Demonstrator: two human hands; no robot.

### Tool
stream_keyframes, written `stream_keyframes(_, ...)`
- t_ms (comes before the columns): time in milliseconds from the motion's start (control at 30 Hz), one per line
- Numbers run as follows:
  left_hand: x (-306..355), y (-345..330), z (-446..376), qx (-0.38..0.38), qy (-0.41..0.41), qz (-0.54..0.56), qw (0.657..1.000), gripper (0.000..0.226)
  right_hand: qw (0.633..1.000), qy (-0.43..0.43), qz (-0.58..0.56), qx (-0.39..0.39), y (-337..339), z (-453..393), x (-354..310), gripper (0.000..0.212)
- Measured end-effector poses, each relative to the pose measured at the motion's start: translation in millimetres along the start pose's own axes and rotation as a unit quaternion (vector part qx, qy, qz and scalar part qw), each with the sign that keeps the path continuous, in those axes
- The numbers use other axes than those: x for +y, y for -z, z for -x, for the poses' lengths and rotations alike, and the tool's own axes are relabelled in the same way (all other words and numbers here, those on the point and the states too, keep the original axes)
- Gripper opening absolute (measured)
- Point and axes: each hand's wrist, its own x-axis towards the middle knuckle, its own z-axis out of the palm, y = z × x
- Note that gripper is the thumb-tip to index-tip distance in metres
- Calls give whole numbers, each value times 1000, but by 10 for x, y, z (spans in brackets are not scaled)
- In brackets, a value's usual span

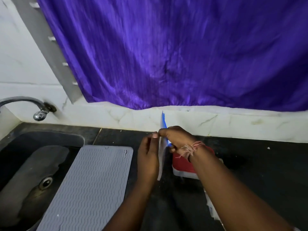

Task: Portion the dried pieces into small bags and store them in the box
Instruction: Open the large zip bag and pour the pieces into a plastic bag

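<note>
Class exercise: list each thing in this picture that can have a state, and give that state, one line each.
Small bag: held upright, edge-on, between both hands.
Left hand: pinching the bag.
Right hand: gripping the bag's blue-striped top.
Red-lidded box: lid on.
Tap: not running.
Curtain: drawn.

Even, soft indoor light; motion blur throughout, edges bowed.

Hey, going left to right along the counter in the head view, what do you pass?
Tap → sink → grey mat → left hand → small bag, held upright between both hands → right hand → red-lidded box, partly behind the right wrist.
</note>
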Motion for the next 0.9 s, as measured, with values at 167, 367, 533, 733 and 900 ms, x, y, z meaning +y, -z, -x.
stream_keyframes(167, 166, -32, 191, -64, -97, -42, 992, 46, 978, 38, -203, 36, 16, 230, -115, 24)
stream_keyframes(367, 331, 42, 278, 10, -228, -130, 965, 29, 986, 113, -116, 27, 209, 759, -219, 27)
stream_keyframes(533, 509, 98, 314, -31, -161, -157, 974, 22, 920, 300, 238, 82, 499, 1088, -84, 18)
stream_keyframes(733, 649, 123, 363, -68, -128, -176, 974, 17, 890, 420, 174, 37, 499, 1184, -2, 13)
stream_keyframes(900, 657, 149, 408, 15, -109, -90, 990, 22, 901, 384, 170, 111, 658, 1054, 290, 10)
